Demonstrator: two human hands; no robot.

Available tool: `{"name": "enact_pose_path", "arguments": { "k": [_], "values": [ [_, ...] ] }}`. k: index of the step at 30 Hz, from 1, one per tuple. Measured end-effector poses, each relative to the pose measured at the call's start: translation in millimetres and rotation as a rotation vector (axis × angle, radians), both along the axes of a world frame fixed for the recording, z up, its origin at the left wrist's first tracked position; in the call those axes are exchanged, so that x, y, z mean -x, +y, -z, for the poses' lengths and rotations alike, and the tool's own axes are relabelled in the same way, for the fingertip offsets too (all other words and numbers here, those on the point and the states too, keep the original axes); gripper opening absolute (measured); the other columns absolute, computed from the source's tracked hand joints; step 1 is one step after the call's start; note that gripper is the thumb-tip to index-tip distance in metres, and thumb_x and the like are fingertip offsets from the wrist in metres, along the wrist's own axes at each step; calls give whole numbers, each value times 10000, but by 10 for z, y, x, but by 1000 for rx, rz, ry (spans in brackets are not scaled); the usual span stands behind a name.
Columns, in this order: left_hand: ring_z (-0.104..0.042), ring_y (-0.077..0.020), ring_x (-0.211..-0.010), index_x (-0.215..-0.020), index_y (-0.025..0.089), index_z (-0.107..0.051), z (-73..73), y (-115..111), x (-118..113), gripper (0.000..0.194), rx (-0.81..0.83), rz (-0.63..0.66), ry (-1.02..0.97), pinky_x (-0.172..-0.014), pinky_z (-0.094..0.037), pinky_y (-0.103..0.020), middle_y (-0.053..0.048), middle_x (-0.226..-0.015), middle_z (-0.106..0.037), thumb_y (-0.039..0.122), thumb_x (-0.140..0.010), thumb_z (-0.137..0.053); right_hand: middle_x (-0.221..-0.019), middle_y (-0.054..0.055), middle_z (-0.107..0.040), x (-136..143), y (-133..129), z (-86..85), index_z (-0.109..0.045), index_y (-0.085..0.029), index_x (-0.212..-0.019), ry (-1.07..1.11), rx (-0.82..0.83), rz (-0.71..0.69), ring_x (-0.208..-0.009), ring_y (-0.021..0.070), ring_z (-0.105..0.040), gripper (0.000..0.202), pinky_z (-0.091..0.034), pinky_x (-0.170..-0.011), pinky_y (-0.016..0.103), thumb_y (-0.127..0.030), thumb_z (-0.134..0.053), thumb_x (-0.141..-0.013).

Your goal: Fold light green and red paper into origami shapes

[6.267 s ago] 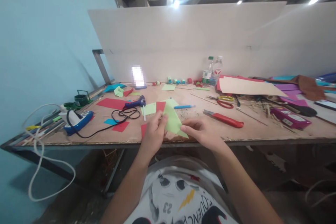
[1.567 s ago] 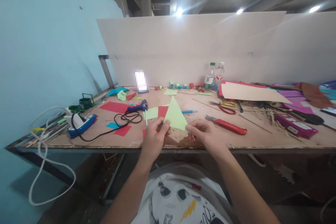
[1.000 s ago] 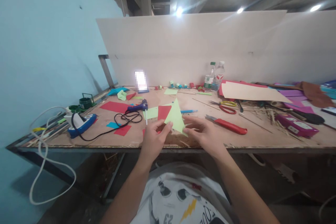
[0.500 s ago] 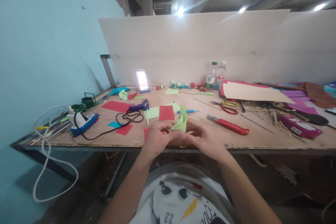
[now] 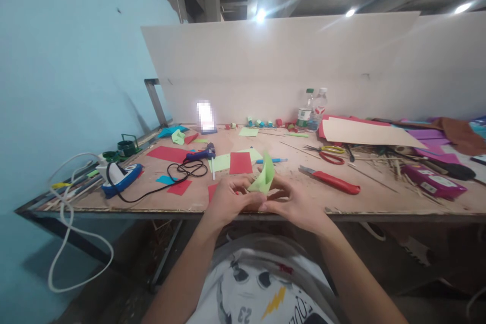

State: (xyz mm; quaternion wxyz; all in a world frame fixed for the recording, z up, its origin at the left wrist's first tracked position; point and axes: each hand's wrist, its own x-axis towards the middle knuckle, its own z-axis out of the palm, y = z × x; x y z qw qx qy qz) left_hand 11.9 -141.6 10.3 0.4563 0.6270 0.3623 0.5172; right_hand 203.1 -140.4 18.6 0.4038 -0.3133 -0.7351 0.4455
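A light green sheet of paper (image 5: 263,179), curved into a rolled, cone-like shape, stands up between my hands over the table's front edge. My left hand (image 5: 232,197) is closed on its lower left side, thumb in front. My right hand (image 5: 290,201) has its thumb and fingers closed on the lower right of the same paper. A bit of red shows by my left fingers; what it belongs to is hidden. Beyond the hands lie a red paper square (image 5: 240,163), a green sheet (image 5: 219,163) under it and a blue pen (image 5: 272,160).
Left are a glue gun (image 5: 201,153) with a looped black cord and a blue power strip (image 5: 122,180). To the right lie a red-handled knife (image 5: 330,179), scissors (image 5: 330,154) and a purple box (image 5: 433,182). Bottles (image 5: 305,111) and a lit screen (image 5: 205,116) stand at the back.
The green paper has turned slightly and its curl looks more open on the right. My right fingers have shifted a little on it; my left hand stays in place.
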Motion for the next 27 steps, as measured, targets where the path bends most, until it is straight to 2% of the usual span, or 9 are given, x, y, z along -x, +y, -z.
{"name": "enact_pose_path", "arguments": {
  "k": [3, 7, 12, 15, 20, 27],
  "values": [
    [-566, -164, -671, -547, 159, -684, -2, 6, -7, 382, 15, 5, 0, -644, -438, -270, -4, -647, -605, 435, -626, -936, -1016, 39, -790, -2, -9, 0, -786, -220, -1123, 7, -3, 41, -901, 226, -713, 328, -602, -801, 329, -261, -811, -799],
    [-546, -146, -650, -558, 154, -681, -9, -9, -10, 365, 22, -4, -17, -629, -439, -256, -7, -662, -632, 407, -625, -935, -1006, 52, -795, -32, -3, 12, -783, -204, -1077, 44, 14, 91, -857, 236, -711, 269, -593, -767, 341, -304, -754, -829],
    [-636, -187, -721, -814, 151, -760, -50, -65, -16, 319, 56, 16, -42, -653, -519, -269, -37, -792, -716, 454, -755, -836, -886, 61, -786, -72, 49, 45, -766, -189, -956, 114, 76, 218, -822, 262, -706, 224, -570, -699, 344, -368, -750, -822],
    [-670, -190, -786, -875, 164, -715, -60, -66, -16, 327, 64, -10, -65, -689, -551, -257, -34, -861, -731, 441, -754, -838, -846, 57, -783, -80, 83, 63, -759, -193, -902, 152, 133, 252, -808, 264, -714, 272, -568, -730, 361, -457, -749, -834],
    [-643, -155, -683, -925, 202, -578, 4, -7, -15, 361, 90, -65, -104, -576, -546, -226, -10, -797, -705, 476, -810, -782, -848, 66, -799, -79, 106, 85, -779, -190, -856, 205, 191, 271, -783, 263, -721, 332, -564, -736, 366, -512, -805, -781],
    [-672, -188, -744, -907, 157, -686, 43, -9, -57, 334, 59, -92, -86, -643, -608, -286, -37, -806, -713, 441, -777, -804, -843, 89, -806, -94, 115, 100, -813, -143, -871, 265, 230, 345, -722, 241, -698, 385, -537, -673, 340, -498, -867, -732]
  ]
}}
